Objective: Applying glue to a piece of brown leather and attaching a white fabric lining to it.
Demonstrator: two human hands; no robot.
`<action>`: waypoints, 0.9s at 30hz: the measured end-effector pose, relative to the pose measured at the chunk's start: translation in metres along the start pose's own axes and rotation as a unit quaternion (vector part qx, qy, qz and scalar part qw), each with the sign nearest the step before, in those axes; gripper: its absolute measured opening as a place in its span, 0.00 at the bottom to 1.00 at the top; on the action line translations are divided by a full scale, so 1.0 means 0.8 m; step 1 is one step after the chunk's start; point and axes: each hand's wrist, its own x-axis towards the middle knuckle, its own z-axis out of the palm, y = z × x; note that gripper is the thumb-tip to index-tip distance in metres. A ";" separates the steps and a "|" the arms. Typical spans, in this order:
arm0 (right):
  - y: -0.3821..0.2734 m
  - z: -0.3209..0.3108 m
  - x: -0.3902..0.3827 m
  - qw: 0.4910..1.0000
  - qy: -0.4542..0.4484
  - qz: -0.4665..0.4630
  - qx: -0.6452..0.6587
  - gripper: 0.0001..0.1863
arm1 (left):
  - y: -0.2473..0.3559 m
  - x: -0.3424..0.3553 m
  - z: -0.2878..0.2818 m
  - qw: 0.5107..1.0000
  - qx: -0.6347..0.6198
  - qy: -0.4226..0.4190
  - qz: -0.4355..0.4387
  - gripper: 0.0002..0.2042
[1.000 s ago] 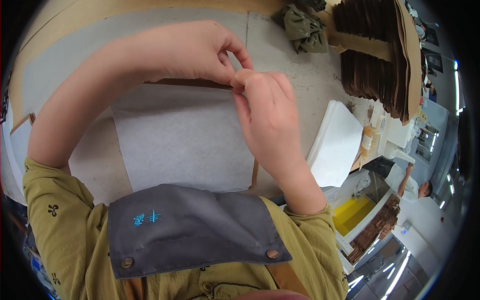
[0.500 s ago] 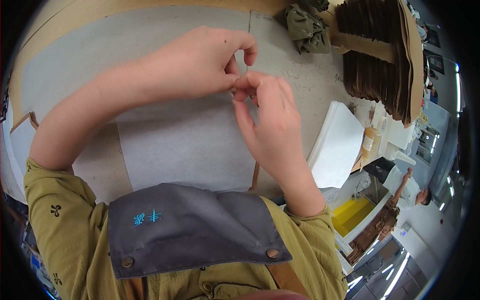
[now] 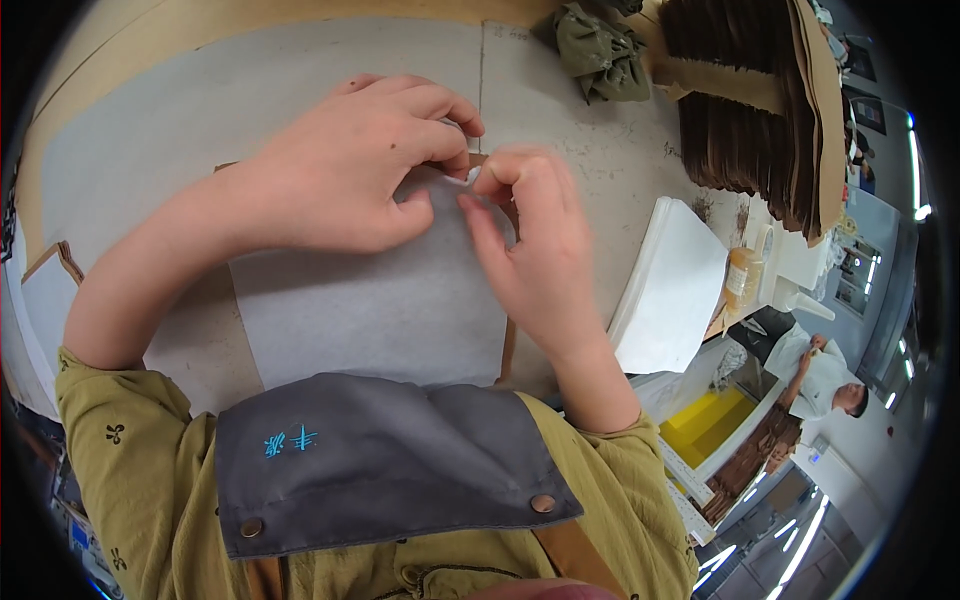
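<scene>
A thin white paper sheet [image 3: 370, 320] lies in front of me on the table, with a brown sheet [image 3: 509, 350] showing along its right edge and beyond its far edge. At the far right corner, the white paper is lifted and crumpled. My right hand [image 3: 540, 230] pinches that corner between thumb and fingers. My left hand [image 3: 365, 170] lies over the far part of the sheet, its bent fingers reaching the same corner and its thumb held apart from them. The left palm hides part of the far edge.
A stack of white sheets [image 3: 670, 290] lies to the right, beside a yellowish bottle [image 3: 740, 280]. Farther back stand a thick stack of dark brown sheets [image 3: 740, 110] and a crumpled olive cloth [image 3: 600, 55]. A person [image 3: 810, 375] is off to the right by a yellow bin [image 3: 705, 425].
My left hand has come nearer and to the left, its thumb parting from the fingers. The right hand stays near the corner, where lifted white paper now shows.
</scene>
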 end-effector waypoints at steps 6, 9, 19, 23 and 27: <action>0.003 0.002 -0.037 0.999 0.020 0.037 -0.006 0.17 | -0.001 0.008 0.000 1.000 -0.014 0.000 -0.015 0.07; 0.003 0.010 -0.057 0.998 -0.003 0.055 0.002 0.15 | -0.003 0.014 0.002 0.999 -0.012 -0.011 -0.040 0.09; 0.009 0.014 -0.061 0.999 -0.029 0.015 -0.031 0.10 | -0.007 0.012 0.027 0.995 0.052 0.053 -0.067 0.07; 0.008 0.014 -0.062 0.999 -0.026 0.015 -0.034 0.10 | -0.005 0.009 0.032 0.992 0.079 0.070 -0.066 0.07; 0.008 0.013 -0.061 0.999 -0.022 0.018 -0.030 0.10 | 0.000 0.008 0.032 0.991 0.087 0.071 -0.068 0.07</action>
